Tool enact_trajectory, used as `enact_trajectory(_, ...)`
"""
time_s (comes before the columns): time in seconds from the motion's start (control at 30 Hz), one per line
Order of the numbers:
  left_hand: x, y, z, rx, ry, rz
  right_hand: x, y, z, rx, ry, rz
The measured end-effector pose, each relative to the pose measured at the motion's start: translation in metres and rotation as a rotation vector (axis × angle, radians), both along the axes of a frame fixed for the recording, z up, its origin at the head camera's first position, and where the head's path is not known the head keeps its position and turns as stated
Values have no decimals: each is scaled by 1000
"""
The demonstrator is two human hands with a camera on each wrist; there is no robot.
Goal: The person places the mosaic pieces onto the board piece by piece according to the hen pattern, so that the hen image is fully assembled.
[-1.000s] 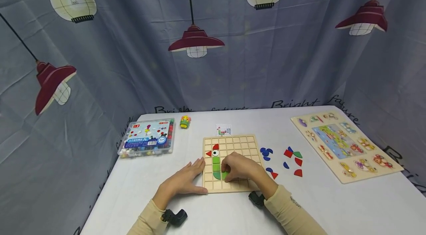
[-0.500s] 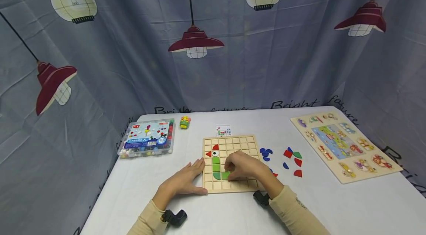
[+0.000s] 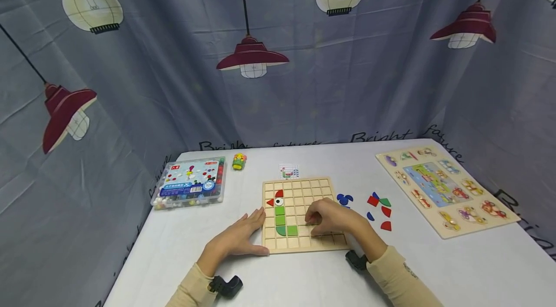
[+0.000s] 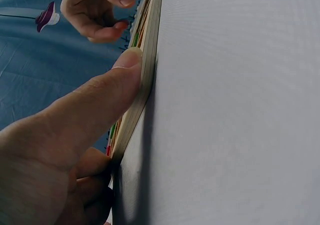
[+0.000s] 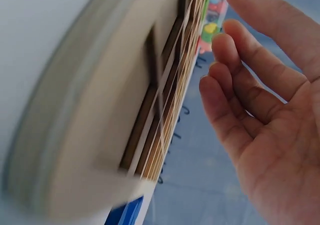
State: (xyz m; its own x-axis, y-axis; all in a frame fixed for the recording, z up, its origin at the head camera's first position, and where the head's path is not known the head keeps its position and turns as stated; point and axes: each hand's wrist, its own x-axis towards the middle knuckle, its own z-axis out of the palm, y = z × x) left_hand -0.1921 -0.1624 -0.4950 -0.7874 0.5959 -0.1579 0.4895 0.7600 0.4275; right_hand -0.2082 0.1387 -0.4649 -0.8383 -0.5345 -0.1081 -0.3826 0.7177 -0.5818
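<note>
A wooden grid board [image 3: 299, 244] lies on the table with several pieces set in its cells. They include a red quarter-round piece [image 3: 279, 193], a red triangle [image 3: 271, 202], a white eye piece [image 3: 279, 202], green squares [image 3: 280, 220] and a darker green quarter-round piece [image 3: 281, 230]. One green square [image 3: 292, 230] sits right of that quarter-round piece. My left hand [image 3: 239, 238] rests along the board's left edge; its thumb [image 4: 107, 87] touches the front edge in the left wrist view. Above the board's right half hovers my right hand [image 3: 332, 217], fingers loosely bent and holding nothing.
Blue pieces [image 3: 344, 199] and red pieces [image 3: 386, 225] lie loose right of the board. A pattern card [image 3: 288, 171] and small figurine [image 3: 239, 161] are behind it. A plastic case [image 3: 189, 184] stands left, a picture puzzle board [image 3: 447, 191] right.
My right hand has let go of the green square and moved right, leaving it in its cell. My left hand has stayed on the board's edge. The head view has shifted slightly.
</note>
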Motion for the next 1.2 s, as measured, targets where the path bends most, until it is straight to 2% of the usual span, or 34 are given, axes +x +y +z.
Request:
enact_trajectory(0.47, 1, 2, 0, -9, -6, 1, 9, 54, -1, -29, -39, -71)
enact_trajectory(0.67, 0, 1, 1, -5, -13, 9, 6, 68, -3, -46, -45, -75)
enact_trajectory(0.9, 0, 1, 0, -12, -8, 3, 8, 81, -6, -4, -36, -65)
enact_trajectory(1.07, 0, 1, 0, -14, -3, -1, 8, 91, -9, -4, -20, -36)
enact_trajectory(1.2, 0, 1, 0, -13, -4, 5, 8, 96, -10, -11, -30, -47)
